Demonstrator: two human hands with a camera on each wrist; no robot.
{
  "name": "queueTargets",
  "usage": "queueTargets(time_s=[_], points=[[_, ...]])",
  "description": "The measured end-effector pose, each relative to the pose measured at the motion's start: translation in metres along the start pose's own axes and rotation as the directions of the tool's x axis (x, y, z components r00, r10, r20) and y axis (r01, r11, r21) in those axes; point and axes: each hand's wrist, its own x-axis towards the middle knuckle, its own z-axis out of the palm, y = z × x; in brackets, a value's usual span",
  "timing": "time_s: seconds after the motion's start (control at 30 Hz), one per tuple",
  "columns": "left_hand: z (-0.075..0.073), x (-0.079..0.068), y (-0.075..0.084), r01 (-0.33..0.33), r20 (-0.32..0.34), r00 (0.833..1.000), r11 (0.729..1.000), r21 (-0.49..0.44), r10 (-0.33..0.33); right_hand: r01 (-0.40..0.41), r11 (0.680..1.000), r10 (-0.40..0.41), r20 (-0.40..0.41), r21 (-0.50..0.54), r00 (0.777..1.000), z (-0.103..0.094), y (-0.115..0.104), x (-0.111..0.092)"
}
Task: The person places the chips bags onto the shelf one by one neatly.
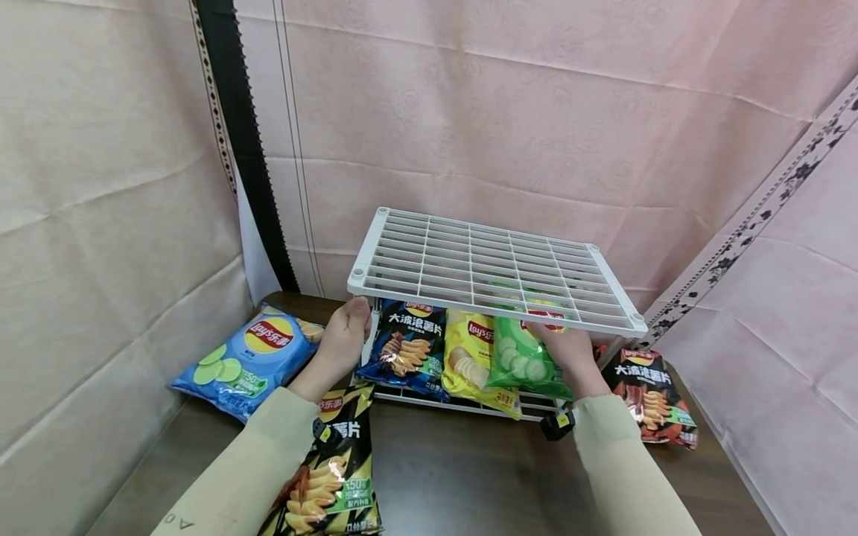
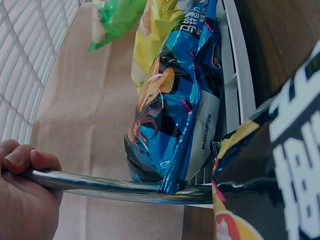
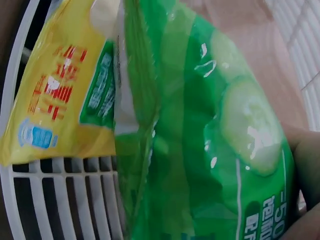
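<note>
A white two-tier wire rack (image 1: 637, 326) stands at the back of the table. My left hand (image 1: 345, 339) grips its front left metal post (image 2: 110, 186), fingers curled round it just below the upper shelf. At the right end of the lower shelf, my right hand (image 1: 570, 351) holds a green cucumber chip bag (image 1: 521, 356) by its upper right side. Left of that bag, a yellow chip bag (image 1: 468, 363) leans on the lower shelf, its bottom over the front edge. A dark blue chip bag (image 1: 405, 350) stands at the shelf's left end, close behind the post.
A light blue chip bag (image 1: 258, 365) lies left of the rack. Partly under my left forearm is a black-and-gold chip bag (image 1: 348, 476). A black-and-red chip bag (image 1: 653, 402) lies to the right. Pink cloth (image 1: 536, 112) hangs behind and at both sides.
</note>
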Motion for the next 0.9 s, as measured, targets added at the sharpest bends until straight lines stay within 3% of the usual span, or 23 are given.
queueTargets(time_s=[0.17,0.4,0.63,0.8,0.9], points=[[0.001,0.000,-0.001,0.015,0.001,1.000,1.000,0.016,-0.015,-0.070,0.997,0.070,0.022,-0.016,0.997,0.003,0.012,0.003],[0.000,0.000,-0.001,0.018,0.000,1.000,1.000,0.015,-0.018,-0.100,0.992,0.101,0.016,-0.074,0.995,0.008,0.025,0.006],[0.001,0.001,0.000,0.017,-0.004,1.000,1.000,0.014,-0.017,-0.237,0.948,0.255,0.064,-0.212,0.965,0.004,0.024,0.008],[0.000,0.000,-0.001,0.010,-0.006,1.000,1.000,0.012,-0.009,-0.225,0.954,0.245,0.080,-0.199,0.966,0.010,0.024,0.009],[0.000,0.001,0.000,0.007,-0.008,1.000,1.000,0.017,-0.007,-0.197,0.945,0.215,0.045,-0.261,0.976,0.018,0.027,0.007]])
